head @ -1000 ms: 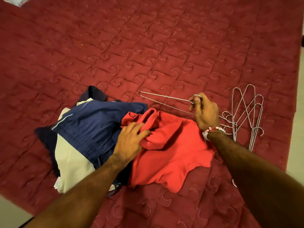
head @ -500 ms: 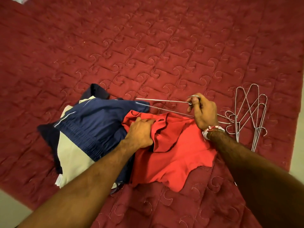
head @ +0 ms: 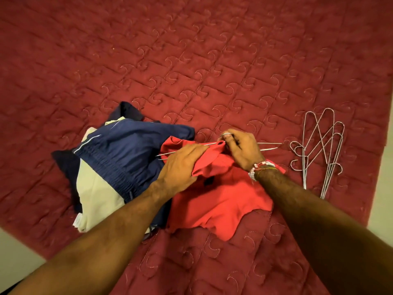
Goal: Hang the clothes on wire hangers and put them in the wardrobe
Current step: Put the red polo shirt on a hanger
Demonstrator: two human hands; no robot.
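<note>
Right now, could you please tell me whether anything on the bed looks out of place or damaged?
Nothing looks damaged. The spare hangers lie crisscrossed near the right edge of the bedspread, and the navy and cream clothes beside the red shirt sit crumpled.

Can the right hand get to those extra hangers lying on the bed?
Probably yes. The spare hangers lie just beside the right hand on the bedspread, with nothing between. But its fingers are busy pinching a wire hanger at the red shirt.
</note>
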